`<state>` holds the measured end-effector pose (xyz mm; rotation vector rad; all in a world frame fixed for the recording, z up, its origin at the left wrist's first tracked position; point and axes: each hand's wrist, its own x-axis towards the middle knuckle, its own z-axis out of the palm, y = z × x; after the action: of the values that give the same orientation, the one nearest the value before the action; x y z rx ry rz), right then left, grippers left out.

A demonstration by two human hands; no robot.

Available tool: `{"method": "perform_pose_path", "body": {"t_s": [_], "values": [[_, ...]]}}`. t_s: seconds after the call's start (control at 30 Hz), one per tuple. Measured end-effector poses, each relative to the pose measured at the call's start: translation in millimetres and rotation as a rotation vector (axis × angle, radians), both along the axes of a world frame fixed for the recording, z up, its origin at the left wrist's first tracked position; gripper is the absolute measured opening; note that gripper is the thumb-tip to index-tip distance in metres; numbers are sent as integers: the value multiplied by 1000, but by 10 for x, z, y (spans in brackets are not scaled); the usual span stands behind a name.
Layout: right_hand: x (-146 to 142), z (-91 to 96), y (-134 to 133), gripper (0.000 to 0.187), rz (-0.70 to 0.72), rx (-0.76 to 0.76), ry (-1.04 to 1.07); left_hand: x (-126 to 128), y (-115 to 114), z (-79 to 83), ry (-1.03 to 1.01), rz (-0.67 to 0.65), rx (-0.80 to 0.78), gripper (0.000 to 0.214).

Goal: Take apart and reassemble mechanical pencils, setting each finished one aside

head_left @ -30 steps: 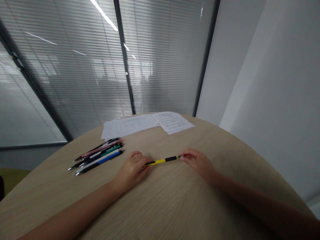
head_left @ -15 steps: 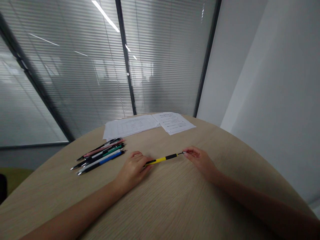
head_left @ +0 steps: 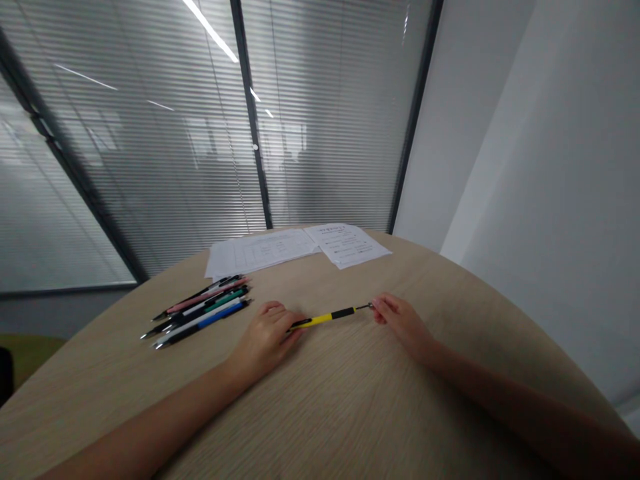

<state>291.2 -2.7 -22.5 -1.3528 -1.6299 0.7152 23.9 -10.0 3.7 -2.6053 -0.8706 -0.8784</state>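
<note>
A yellow pen (head_left: 321, 320) with a black grip lies slanted between my hands, just over the wooden table. My left hand (head_left: 269, 335) is closed round its rear end, hiding part of it. Out of the grip's front end runs a thin dark rod. At the end of that rod sits a small silvery tip piece (head_left: 371, 305), pinched between the thumb and fingers of my right hand (head_left: 399, 323). Fingers cover most of this piece.
On the round table (head_left: 310, 413), several pens (head_left: 200, 313) in black, pink, green, white and blue lie bunched left of my left hand. Printed paper sheets (head_left: 347, 245) rest along the far edge. Behind stand glass panels with blinds (head_left: 330, 133); a white wall (head_left: 550, 200) rises at the right.
My right hand's fingers have shifted slightly right and curled more at the silvery tip piece. My left hand and the pen body stay nearly where they were.
</note>
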Motion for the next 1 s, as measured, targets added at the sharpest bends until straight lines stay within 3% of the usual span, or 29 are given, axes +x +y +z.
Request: {"method": "perform_pose_path", "body": {"t_s": [0.23,0.53,1.0], "values": [[-20,6,2,17,64,-9,197,-7,13,-1,3,8,12,14],[-52,5,-37,14,158,24,161,-11,11,-15,3,-28,34,14],[-44,71,-39,14,43,23,257,-10,2,-3,-12,-19,35,14]]}}
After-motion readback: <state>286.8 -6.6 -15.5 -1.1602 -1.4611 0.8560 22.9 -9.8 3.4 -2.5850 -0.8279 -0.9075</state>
